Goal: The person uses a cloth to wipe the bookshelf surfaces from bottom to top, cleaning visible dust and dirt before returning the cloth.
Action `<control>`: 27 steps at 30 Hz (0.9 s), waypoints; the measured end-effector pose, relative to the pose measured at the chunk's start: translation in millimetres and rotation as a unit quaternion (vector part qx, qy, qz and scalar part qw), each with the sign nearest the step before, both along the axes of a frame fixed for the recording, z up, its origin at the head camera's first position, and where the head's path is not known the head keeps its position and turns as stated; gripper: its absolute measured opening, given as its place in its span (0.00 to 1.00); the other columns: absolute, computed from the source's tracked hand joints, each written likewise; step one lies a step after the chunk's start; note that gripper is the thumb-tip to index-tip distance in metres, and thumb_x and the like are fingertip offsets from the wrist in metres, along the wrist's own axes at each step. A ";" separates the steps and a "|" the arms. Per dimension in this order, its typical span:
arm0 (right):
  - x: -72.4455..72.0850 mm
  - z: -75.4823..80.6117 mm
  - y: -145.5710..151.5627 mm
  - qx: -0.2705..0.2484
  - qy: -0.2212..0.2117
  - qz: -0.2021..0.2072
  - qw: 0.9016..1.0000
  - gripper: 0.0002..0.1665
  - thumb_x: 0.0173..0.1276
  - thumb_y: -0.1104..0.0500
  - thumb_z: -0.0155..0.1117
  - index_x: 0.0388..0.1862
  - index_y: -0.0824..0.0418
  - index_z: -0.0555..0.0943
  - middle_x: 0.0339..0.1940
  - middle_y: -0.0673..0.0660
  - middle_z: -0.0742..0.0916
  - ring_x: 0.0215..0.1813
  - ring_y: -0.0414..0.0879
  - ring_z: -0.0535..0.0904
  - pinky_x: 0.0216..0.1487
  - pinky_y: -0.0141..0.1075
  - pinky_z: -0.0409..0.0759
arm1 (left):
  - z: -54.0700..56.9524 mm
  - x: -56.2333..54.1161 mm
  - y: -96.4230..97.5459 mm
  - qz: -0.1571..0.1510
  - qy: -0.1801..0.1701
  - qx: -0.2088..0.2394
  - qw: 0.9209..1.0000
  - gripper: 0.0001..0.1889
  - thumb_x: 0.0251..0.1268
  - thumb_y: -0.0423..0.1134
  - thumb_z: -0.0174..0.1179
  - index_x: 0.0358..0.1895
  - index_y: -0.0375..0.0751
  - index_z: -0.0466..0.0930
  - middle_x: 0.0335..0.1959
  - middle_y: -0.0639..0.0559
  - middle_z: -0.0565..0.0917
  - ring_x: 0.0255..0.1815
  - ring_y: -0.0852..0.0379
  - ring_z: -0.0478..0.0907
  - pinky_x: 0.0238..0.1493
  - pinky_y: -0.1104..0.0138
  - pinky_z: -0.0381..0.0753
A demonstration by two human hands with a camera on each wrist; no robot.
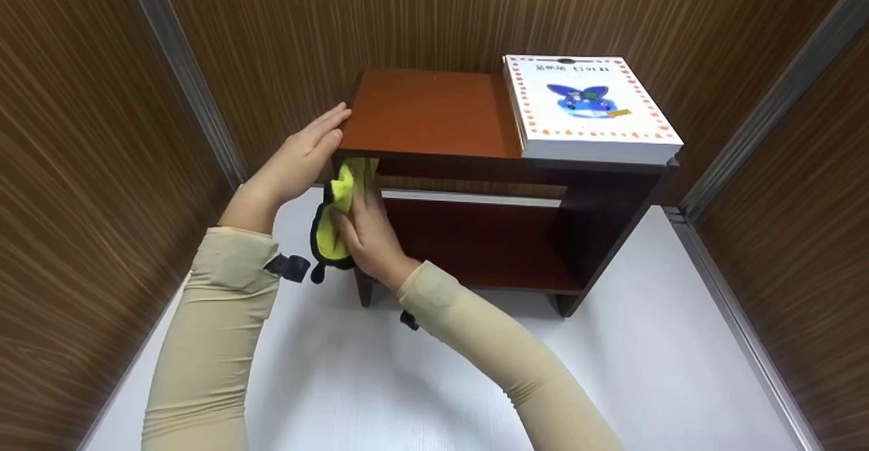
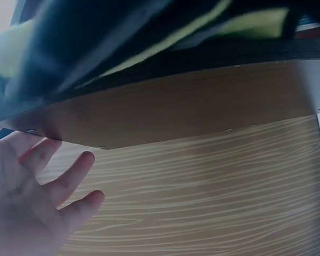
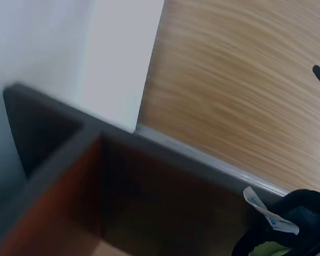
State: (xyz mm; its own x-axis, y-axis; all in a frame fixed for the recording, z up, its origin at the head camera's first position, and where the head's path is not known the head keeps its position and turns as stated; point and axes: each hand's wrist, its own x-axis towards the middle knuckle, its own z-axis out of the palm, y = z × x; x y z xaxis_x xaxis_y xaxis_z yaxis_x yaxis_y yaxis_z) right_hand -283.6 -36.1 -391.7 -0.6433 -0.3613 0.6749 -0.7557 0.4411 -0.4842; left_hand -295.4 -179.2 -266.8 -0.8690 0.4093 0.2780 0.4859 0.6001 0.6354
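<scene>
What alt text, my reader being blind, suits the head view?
Person's right hand presses a yellow cloth at the left side of a brown shelf; the left hand touches its top edge. A white book lies on top.

The shelf (image 1: 482, 244) stands on the white floor (image 1: 339, 397), books (image 1: 584, 111) lying stacked on the right side of its reddish-brown top (image 1: 434, 113).
</scene>
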 end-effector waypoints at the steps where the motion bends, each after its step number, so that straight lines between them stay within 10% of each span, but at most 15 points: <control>1: -0.7 0.6 0.8 0.015 0.007 -0.011 1.000 0.39 0.73 0.55 0.46 0.74 0.66 0.42 0.74 0.67 0.46 0.75 0.53 0.36 0.71 0.44 0.43 | 0.3 -0.1 0.8 -0.002 0.001 0.000 1.000 0.27 0.75 0.51 0.33 0.73 0.45 0.54 0.74 0.53 0.50 0.73 0.54 0.46 0.70 0.54 0.45; 9: -1.3 -9.8 0.0 0.083 0.025 -0.048 0.995 0.42 0.66 0.61 0.50 0.72 0.65 0.41 0.73 0.72 0.43 0.73 0.62 0.36 0.70 0.44 0.46 | 1.9 1.5 0.6 -0.005 0.006 0.003 1.000 0.27 0.75 0.51 0.34 0.73 0.45 0.54 0.74 0.52 0.50 0.73 0.54 0.46 0.70 0.54 0.46; 18: 8.4 -57.6 -1.1 0.173 -0.023 -0.089 0.981 0.42 0.70 0.58 0.49 0.73 0.67 0.41 0.72 0.72 0.48 0.73 0.62 0.43 0.70 0.42 0.50 | 2.4 2.6 -0.4 0.001 0.003 0.005 1.000 0.28 0.75 0.52 0.34 0.73 0.45 0.53 0.74 0.52 0.50 0.73 0.54 0.45 0.70 0.54 0.45; 27: 10.1 -81.2 3.5 0.136 -0.080 -0.070 0.985 0.45 0.72 0.53 0.52 0.74 0.65 0.38 0.73 0.68 0.48 0.74 0.55 0.44 0.70 0.38 0.50 | -1.5 1.6 0.3 0.003 -0.003 0.011 1.000 0.28 0.75 0.52 0.34 0.73 0.46 0.53 0.74 0.54 0.50 0.73 0.56 0.45 0.70 0.55 0.45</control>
